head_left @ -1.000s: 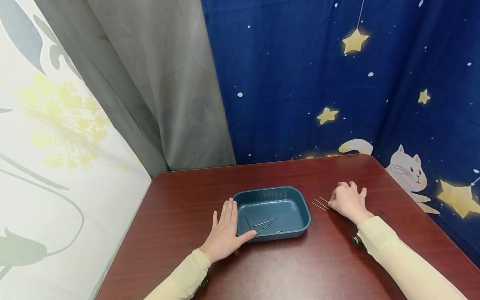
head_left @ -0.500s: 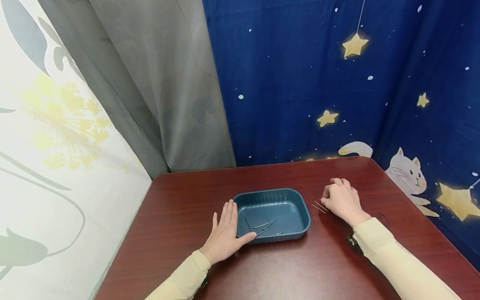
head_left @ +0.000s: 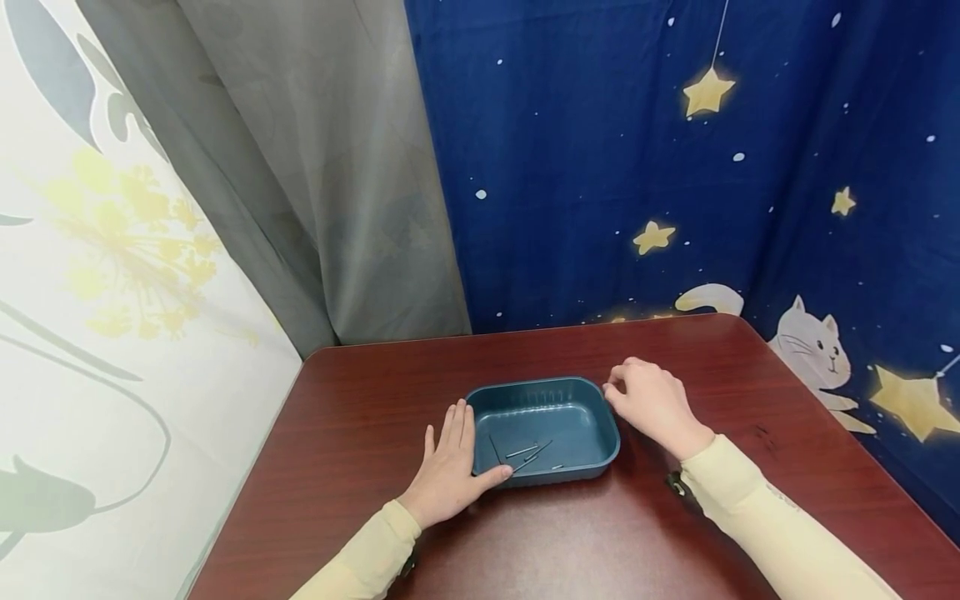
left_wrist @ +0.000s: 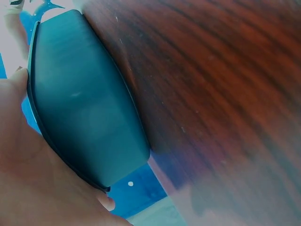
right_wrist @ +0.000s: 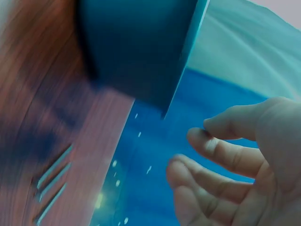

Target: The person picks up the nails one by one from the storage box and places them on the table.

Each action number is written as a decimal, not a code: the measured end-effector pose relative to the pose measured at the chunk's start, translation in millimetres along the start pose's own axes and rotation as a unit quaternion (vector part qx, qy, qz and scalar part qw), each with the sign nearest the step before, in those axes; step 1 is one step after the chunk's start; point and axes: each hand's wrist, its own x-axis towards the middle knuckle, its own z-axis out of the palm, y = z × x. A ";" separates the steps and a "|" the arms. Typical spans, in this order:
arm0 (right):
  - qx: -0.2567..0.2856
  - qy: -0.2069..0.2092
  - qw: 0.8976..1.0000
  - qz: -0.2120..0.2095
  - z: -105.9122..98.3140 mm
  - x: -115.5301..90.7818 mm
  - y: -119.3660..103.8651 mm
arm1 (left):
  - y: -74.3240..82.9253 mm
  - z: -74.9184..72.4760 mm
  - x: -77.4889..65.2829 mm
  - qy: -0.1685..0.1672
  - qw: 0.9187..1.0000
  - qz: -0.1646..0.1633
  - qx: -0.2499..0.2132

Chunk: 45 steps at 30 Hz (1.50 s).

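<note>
A dark teal rectangular tray (head_left: 543, 479) sits on the table, with several thin metal nails (head_left: 522, 451) lying on its floor. My left hand (head_left: 446, 483) rests along the tray's left end, fingers straight and thumb over the near rim; the left wrist view shows the tray's outer wall (left_wrist: 80, 103) beside the palm. At the far right corner is my right hand (head_left: 651, 407). Its thumb and index fingertip meet in the right wrist view, with a small dark bit between them, seemingly the end of a nail (right_wrist: 205, 127); most of it is hidden.
Three slender nails (right_wrist: 54, 181) lie side by side on the reddish-brown table (head_left: 360, 433), right of the tray; the right hand covers them in the head view. A grey curtain (head_left: 375, 208) and a blue star-patterned curtain (head_left: 585, 167) hang behind the table.
My right hand has moved left from the loose nails to the tray's right rim, fingertips together. The left hand and the tray have stayed put.
</note>
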 end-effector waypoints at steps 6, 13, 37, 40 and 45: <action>0.023 -0.035 0.999 -0.019 7.4 0.2 -29.3 | -1.3 2.4 -0.2 0.009 1.000 0.006 0.004; 0.026 -0.072 0.996 -0.039 23.8 0.9 -58.4 | -0.4 0.4 1.4 -0.009 1.000 -0.008 0.011; -0.022 -0.169 0.984 -0.050 74.0 0.0 -105.9 | -0.5 0.6 3.2 -0.008 1.000 -0.004 0.018; -0.035 -0.172 0.984 -0.041 78.6 1.1 -107.0 | -0.8 1.0 3.4 -0.005 1.000 -0.003 0.014; -0.043 -0.174 0.983 -0.033 81.2 3.8 -108.2 | -1.6 0.7 3.4 -0.002 1.000 0.000 0.017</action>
